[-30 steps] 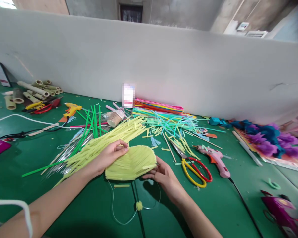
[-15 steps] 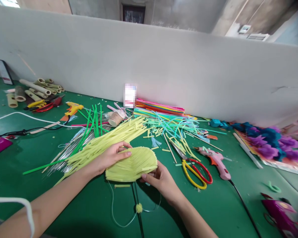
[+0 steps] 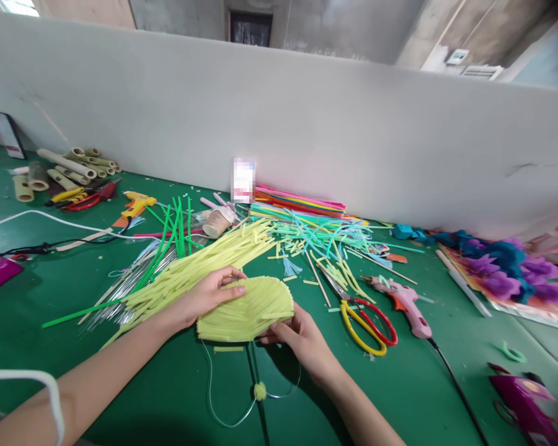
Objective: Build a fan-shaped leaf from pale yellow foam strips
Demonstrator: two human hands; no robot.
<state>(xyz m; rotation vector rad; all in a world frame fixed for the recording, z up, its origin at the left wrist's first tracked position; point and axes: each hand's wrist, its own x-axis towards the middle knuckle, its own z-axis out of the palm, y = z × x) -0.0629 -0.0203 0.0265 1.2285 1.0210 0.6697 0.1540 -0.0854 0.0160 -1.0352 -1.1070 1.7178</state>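
A fan-shaped piece made of pale yellow straws [image 3: 251, 310] rests on the green table [image 3: 121, 378], with a thin wire loop and a small yellow pompom [image 3: 260, 390] below it. My left hand [image 3: 209, 294] grips the fan's upper left edge, thumb and fingers curled on it. My right hand [image 3: 300, 337] pinches its lower right edge from underneath. A heap of loose yellow straws [image 3: 204, 260] lies just left of the fan.
Yellow and red scissors [image 3: 365, 322] and a pink glue gun [image 3: 402, 300] lie right of the fan. Green straws [image 3: 174, 232], a twine roll [image 3: 216, 221], a yellow glue gun [image 3: 137, 201], bamboo tubes [image 3: 69, 164] and purple-blue flowers [image 3: 511, 266] crowd the back. A white partition wall [image 3: 307, 124] bounds the table.
My right hand has slid left along the fan's lower edge and further under it. My left hand has kept its hold with only a slight shift.
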